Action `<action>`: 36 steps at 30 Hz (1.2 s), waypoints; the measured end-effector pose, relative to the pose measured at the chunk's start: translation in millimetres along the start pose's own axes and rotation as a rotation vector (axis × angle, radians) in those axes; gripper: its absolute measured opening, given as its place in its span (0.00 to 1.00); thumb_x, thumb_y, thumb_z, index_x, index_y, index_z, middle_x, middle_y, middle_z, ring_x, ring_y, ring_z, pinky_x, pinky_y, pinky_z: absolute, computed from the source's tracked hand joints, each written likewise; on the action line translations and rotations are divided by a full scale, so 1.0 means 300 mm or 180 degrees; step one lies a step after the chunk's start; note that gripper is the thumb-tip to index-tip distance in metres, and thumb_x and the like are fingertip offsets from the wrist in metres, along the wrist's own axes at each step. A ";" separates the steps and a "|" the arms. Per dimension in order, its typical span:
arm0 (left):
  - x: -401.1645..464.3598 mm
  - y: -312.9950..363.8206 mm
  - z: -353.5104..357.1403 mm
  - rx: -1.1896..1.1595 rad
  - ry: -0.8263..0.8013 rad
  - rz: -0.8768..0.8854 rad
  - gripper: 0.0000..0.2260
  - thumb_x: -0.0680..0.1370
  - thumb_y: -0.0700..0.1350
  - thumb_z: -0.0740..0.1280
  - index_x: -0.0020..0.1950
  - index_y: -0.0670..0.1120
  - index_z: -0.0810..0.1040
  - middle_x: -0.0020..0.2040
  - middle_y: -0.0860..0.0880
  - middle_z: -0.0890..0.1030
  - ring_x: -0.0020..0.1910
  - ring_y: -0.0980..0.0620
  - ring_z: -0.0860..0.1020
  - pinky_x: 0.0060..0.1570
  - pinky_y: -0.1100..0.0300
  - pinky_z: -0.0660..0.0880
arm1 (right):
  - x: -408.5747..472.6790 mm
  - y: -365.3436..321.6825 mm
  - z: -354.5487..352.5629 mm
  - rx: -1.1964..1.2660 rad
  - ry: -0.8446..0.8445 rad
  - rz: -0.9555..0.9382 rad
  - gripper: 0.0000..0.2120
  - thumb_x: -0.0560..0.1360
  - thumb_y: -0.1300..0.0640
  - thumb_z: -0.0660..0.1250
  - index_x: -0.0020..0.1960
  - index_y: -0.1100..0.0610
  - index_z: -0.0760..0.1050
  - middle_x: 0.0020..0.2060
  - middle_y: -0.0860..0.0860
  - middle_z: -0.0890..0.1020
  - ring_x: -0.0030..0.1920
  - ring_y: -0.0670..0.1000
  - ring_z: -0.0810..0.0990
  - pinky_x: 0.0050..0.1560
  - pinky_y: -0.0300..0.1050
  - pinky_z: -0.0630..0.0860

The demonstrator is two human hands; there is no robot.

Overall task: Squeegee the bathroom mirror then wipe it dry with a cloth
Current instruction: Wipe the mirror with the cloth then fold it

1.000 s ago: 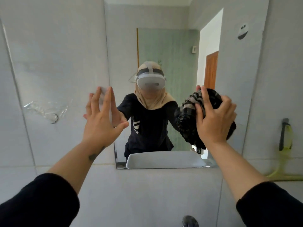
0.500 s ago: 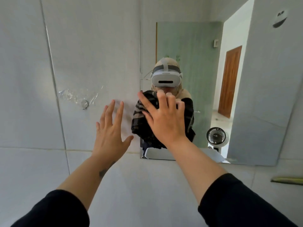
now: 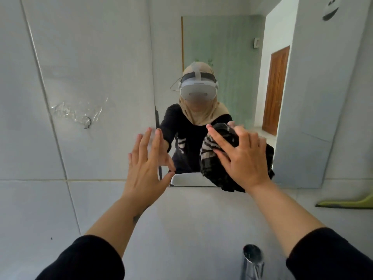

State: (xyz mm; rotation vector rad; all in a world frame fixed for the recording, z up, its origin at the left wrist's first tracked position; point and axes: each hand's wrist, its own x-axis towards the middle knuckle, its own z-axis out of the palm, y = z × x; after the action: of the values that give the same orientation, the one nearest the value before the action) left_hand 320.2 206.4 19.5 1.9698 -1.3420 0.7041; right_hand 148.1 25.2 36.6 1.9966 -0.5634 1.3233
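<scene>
A: Head view, entry one. What do I log for the right hand point(image 3: 245, 160)?

B: I see its fingers point(image 3: 219, 138) spread and pressed flat on a dark striped cloth point(image 3: 212, 158), pinning the bundle against the lower part of the mirror point(image 3: 232, 47). The cloth bulges out left of and below those fingers, and its bottom edge hangs past the mirror's lower edge onto the tile.

A: And the left hand point(image 3: 148, 164)?

B: Empty, palm toward the wall, fingers point(image 3: 141, 146) spread apart. They lie over the mirror's left edge, near its lower corner; I cannot tell whether the tips touch the glass or the tile.

A: Squeegee?

B: A yellow-green squeegee point(image 3: 347, 203) lies well to the right of the right fingers, below the mirror's lower right corner, cut off by the frame edge. Neither hand is near it.

A: Anything else?

B: A chrome tap point(image 3: 253, 259) sits below the right forearm. A clear stick-on hook point(image 3: 86, 120) is on the tile up and left of the left fingers.
</scene>
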 end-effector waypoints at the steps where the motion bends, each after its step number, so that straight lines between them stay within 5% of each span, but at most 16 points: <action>1: 0.001 0.004 0.009 0.0018 0.0032 -0.0030 0.50 0.71 0.53 0.72 0.75 0.55 0.34 0.78 0.51 0.41 0.76 0.48 0.38 0.73 0.41 0.51 | -0.012 0.043 -0.004 0.0001 0.0013 0.0074 0.23 0.79 0.44 0.57 0.74 0.41 0.61 0.59 0.58 0.68 0.52 0.59 0.68 0.48 0.54 0.66; 9: 0.008 0.022 0.043 0.0148 0.0155 -0.0201 0.50 0.70 0.55 0.73 0.77 0.51 0.38 0.78 0.50 0.42 0.76 0.48 0.39 0.72 0.45 0.52 | -0.189 0.368 0.007 0.0069 0.0267 0.1197 0.21 0.81 0.45 0.52 0.73 0.45 0.63 0.58 0.60 0.64 0.53 0.62 0.67 0.55 0.58 0.66; 12: 0.008 0.019 0.044 0.0169 0.0170 -0.0191 0.51 0.69 0.56 0.73 0.77 0.51 0.38 0.78 0.50 0.43 0.76 0.47 0.40 0.72 0.46 0.52 | -0.277 0.408 0.017 0.0134 0.0326 0.1654 0.22 0.81 0.45 0.52 0.74 0.47 0.63 0.57 0.69 0.69 0.54 0.63 0.67 0.58 0.57 0.63; 15: 0.008 0.013 0.049 0.0190 0.0179 -0.0175 0.51 0.69 0.56 0.73 0.77 0.52 0.38 0.78 0.50 0.43 0.76 0.47 0.41 0.72 0.47 0.51 | -0.348 0.379 0.037 0.0085 0.0396 0.1838 0.22 0.81 0.47 0.54 0.74 0.47 0.61 0.59 0.65 0.67 0.54 0.63 0.66 0.56 0.58 0.64; 18: 0.009 0.008 0.049 0.0196 0.0194 -0.0134 0.51 0.69 0.57 0.72 0.77 0.52 0.38 0.78 0.50 0.43 0.76 0.46 0.41 0.72 0.48 0.50 | -0.368 0.309 0.055 0.0124 0.0409 0.1753 0.22 0.81 0.46 0.55 0.74 0.47 0.62 0.58 0.57 0.63 0.53 0.60 0.65 0.54 0.57 0.65; 24: 0.005 0.012 0.039 0.0114 0.0112 -0.0110 0.48 0.71 0.55 0.71 0.77 0.51 0.39 0.78 0.49 0.45 0.76 0.44 0.44 0.72 0.48 0.51 | -0.235 0.084 0.045 0.0244 0.0155 0.0897 0.24 0.80 0.44 0.55 0.74 0.41 0.57 0.59 0.56 0.63 0.53 0.59 0.66 0.52 0.55 0.67; 28: -0.046 0.027 0.004 -0.0555 0.0162 -0.0001 0.33 0.77 0.50 0.65 0.77 0.53 0.50 0.75 0.50 0.52 0.73 0.46 0.54 0.69 0.52 0.57 | -0.115 -0.115 0.028 0.0303 -0.0053 0.0517 0.23 0.80 0.43 0.56 0.74 0.40 0.60 0.60 0.56 0.65 0.52 0.58 0.67 0.49 0.54 0.64; 31: -0.112 0.028 -0.022 -0.1072 0.0129 -0.0066 0.25 0.79 0.51 0.61 0.74 0.60 0.56 0.66 0.66 0.61 0.67 0.55 0.63 0.64 0.60 0.62 | -0.025 -0.258 0.014 0.0600 -0.0099 0.0319 0.24 0.79 0.44 0.59 0.73 0.40 0.60 0.58 0.56 0.65 0.51 0.57 0.67 0.50 0.54 0.65; 36: -0.104 -0.049 -0.138 -0.1965 0.0085 -0.0691 0.19 0.79 0.42 0.62 0.65 0.60 0.61 0.44 0.54 0.81 0.41 0.60 0.79 0.38 0.69 0.74 | 0.166 -0.459 -0.037 0.1332 -0.0232 0.0194 0.22 0.79 0.45 0.57 0.73 0.43 0.63 0.55 0.56 0.67 0.50 0.56 0.67 0.50 0.52 0.67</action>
State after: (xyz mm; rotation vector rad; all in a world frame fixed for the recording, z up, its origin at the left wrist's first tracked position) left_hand 320.6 260.3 20.3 1.5590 -1.1303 0.1749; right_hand 252.8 127.6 45.3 2.3874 -0.4057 1.5060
